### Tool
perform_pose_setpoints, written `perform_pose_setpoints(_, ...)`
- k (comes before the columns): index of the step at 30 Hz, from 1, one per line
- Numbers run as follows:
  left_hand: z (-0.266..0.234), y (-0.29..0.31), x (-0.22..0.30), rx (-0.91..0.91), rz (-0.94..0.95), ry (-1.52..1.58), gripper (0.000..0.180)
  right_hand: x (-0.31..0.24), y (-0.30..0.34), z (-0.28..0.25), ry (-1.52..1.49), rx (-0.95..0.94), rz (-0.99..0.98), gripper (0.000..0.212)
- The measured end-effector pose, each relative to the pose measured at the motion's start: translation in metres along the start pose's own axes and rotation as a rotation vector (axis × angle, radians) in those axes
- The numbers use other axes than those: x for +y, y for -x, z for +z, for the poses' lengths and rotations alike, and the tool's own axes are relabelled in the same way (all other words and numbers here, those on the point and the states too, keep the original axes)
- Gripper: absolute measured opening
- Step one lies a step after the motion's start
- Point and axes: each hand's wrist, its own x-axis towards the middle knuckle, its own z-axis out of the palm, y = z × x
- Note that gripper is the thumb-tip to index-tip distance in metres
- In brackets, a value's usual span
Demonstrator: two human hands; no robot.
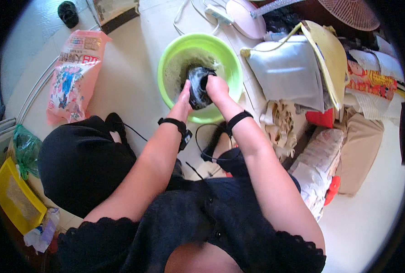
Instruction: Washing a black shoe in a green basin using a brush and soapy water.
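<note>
A light green plastic basin [235, 68] with soapy water stands on the floor in front of me. Over it, my left hand [184, 94] is closed along the left side of what looks like a black shoe [198, 93], streaked with white suds. At the shoe's upper right, beside a dark opening, my right hand [217, 88] is closed with its fingers bent round the edge. Its fingertips are partly hidden. Both wrists wear black straps.
A pink printed bag [75, 79] lies to the left, with a small black object [68, 14] beyond it. White cables and a power strip [219, 14] run behind the basin. On the right are a grey-and-yellow bag [282, 63] and beige sandals [277, 125].
</note>
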Motion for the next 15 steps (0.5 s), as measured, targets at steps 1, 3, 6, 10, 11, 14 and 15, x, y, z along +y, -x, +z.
perform_pose_setpoints(1,-0.003,0.002,-0.002,-0.032,0.04,0.049,0.065,0.0,0.007,0.001,0.015,0.015,-0.013,0.023)
perform_pose_setpoints(3,-0.009,0.003,-0.002,-0.033,0.044,0.085,0.063,0.001,0.016,-0.016,-0.011,-0.223,0.0,0.024)
perform_pose_setpoints(6,-0.009,0.008,-0.013,0.057,0.028,0.107,0.059,0.007,0.043,-0.064,0.015,-0.639,0.015,0.032)
perform_pose_setpoints(10,-0.02,0.005,-0.008,0.082,0.15,0.02,0.057,-0.025,0.076,-0.125,-0.11,-0.706,-0.021,0.04)
perform_pose_setpoints(11,-0.023,0.004,-0.005,0.028,0.131,0.074,0.058,-0.025,0.073,-0.114,-0.104,-0.606,-0.054,0.033)
perform_pose_setpoints(14,-0.016,0.003,-0.006,-0.037,0.071,0.088,0.062,0.014,0.041,-0.033,-0.054,-0.373,-0.188,0.035)
perform_pose_setpoints(15,-0.019,0.006,-0.008,-0.025,0.039,0.1,0.063,0.011,0.03,-0.015,-0.052,-0.303,-0.077,0.033)
